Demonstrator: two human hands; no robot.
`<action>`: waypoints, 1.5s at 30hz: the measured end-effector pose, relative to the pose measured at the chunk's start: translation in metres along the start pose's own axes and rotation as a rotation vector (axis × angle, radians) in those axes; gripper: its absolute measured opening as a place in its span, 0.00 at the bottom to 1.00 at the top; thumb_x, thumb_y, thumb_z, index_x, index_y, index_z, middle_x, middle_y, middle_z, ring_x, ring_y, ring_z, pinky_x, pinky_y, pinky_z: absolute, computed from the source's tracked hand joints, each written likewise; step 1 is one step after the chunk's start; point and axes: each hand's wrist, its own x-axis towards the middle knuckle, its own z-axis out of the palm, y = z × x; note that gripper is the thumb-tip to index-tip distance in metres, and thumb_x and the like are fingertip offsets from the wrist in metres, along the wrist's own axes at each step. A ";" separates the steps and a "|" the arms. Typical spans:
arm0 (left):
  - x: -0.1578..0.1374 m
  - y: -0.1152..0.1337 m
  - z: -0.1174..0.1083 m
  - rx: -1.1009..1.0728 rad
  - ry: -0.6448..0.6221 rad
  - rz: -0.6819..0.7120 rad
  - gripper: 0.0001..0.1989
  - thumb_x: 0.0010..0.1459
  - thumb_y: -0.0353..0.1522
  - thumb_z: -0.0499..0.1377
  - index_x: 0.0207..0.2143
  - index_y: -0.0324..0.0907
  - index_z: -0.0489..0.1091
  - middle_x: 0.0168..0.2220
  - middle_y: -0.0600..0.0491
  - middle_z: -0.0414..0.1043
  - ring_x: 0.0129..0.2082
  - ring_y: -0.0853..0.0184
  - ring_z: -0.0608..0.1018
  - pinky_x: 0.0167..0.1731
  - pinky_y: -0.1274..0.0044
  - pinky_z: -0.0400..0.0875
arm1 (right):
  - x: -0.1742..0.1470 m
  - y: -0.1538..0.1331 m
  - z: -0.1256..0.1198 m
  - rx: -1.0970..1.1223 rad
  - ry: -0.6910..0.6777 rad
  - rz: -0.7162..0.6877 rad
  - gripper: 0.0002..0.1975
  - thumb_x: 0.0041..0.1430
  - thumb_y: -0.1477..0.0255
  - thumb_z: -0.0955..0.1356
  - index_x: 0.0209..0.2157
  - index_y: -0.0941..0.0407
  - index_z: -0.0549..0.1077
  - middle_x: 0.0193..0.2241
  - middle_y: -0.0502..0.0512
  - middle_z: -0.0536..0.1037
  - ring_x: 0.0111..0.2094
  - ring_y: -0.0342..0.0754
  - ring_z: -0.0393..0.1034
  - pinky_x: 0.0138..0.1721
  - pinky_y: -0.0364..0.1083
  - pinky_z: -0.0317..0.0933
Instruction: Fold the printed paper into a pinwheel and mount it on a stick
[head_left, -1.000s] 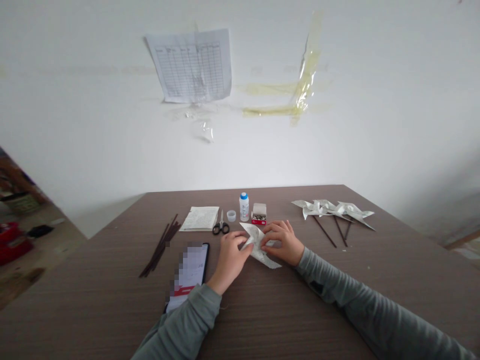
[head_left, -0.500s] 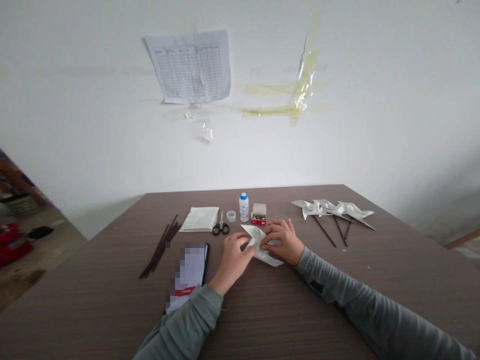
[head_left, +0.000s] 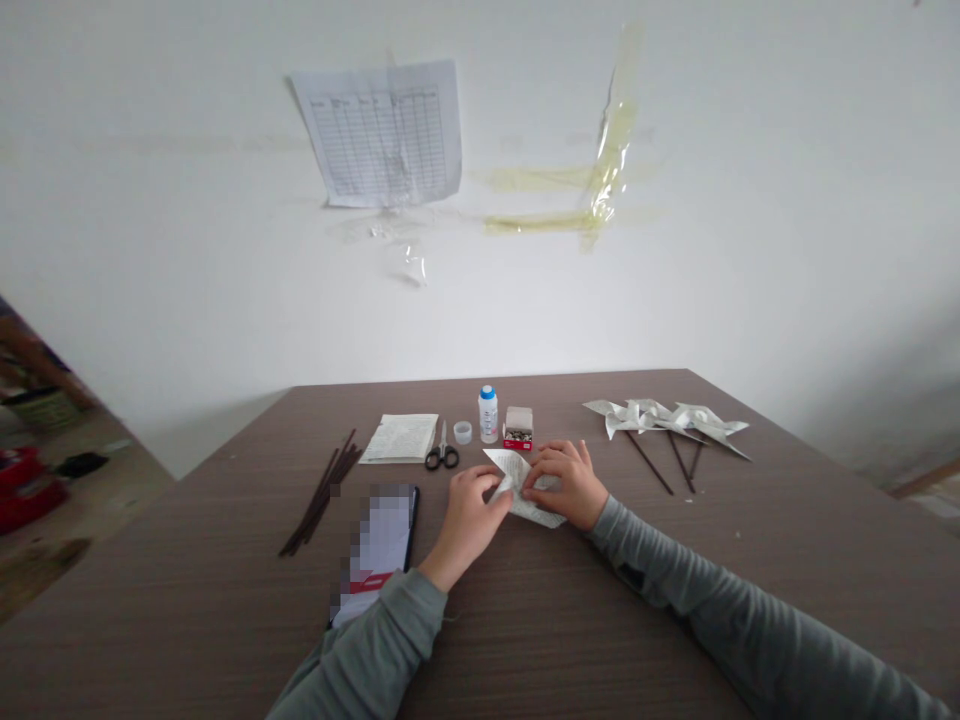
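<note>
Between my hands is a printed paper pinwheel (head_left: 517,485) with its points partly bent inward, low over the table. My left hand (head_left: 474,512) pinches its left side between thumb and fingers. On the other side, my right hand (head_left: 568,482) has its fingertips closed on the paper near the middle. Parts of the paper are covered by my fingers. Just behind it stand a small open red box (head_left: 518,437) of small metal pieces and a white bottle with a blue cap (head_left: 488,415).
Scissors (head_left: 442,455), a small clear cup (head_left: 463,433) and a stack of printed paper (head_left: 400,439) lie left of the bottle. Dark sticks (head_left: 321,500) and a phone (head_left: 384,535) are nearer on the left. Several paper pinwheels on sticks (head_left: 667,415) rest at the right.
Both hands keep their hold on the paper. Its near right corner has shifted slightly upward; little else differs.
</note>
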 end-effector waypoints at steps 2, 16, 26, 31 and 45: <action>0.000 -0.001 0.000 -0.001 -0.001 0.005 0.05 0.65 0.32 0.75 0.40 0.51 0.95 0.58 0.45 0.97 0.66 0.43 0.93 0.74 0.54 0.86 | 0.000 -0.001 0.000 0.002 0.019 0.031 0.09 0.62 0.67 0.88 0.38 0.45 0.89 0.55 0.56 0.93 0.73 0.76 0.81 0.88 0.94 0.46; 0.001 0.006 -0.002 0.061 -0.064 -0.017 0.06 0.65 0.30 0.76 0.40 0.50 0.94 0.61 0.45 0.97 0.68 0.43 0.93 0.75 0.52 0.83 | 0.002 -0.009 -0.005 -0.032 -0.086 0.035 0.07 0.65 0.68 0.88 0.43 0.45 0.94 0.52 0.58 0.95 0.70 0.73 0.83 0.86 0.94 0.48; 0.006 0.016 0.004 0.164 -0.093 -0.049 0.05 0.61 0.30 0.82 0.38 0.49 0.94 0.60 0.43 0.97 0.69 0.39 0.91 0.75 0.50 0.80 | 0.003 -0.011 -0.005 -0.011 -0.076 0.114 0.09 0.64 0.66 0.89 0.44 0.47 0.95 0.56 0.59 0.95 0.71 0.72 0.86 0.89 0.90 0.46; 0.008 0.015 0.004 0.180 -0.104 -0.039 0.04 0.63 0.30 0.82 0.37 0.49 0.94 0.60 0.43 0.97 0.68 0.40 0.92 0.75 0.50 0.81 | 0.003 -0.006 -0.006 -0.034 -0.100 0.089 0.10 0.68 0.63 0.88 0.48 0.45 0.96 0.55 0.59 0.96 0.73 0.72 0.84 0.89 0.90 0.46; 0.009 0.010 0.003 0.169 -0.114 -0.013 0.03 0.66 0.33 0.82 0.41 0.52 0.96 0.58 0.44 0.97 0.64 0.41 0.92 0.71 0.51 0.82 | 0.006 -0.012 -0.013 -0.054 -0.152 0.088 0.06 0.71 0.66 0.87 0.47 0.43 0.97 0.56 0.58 0.95 0.75 0.74 0.82 0.88 0.95 0.42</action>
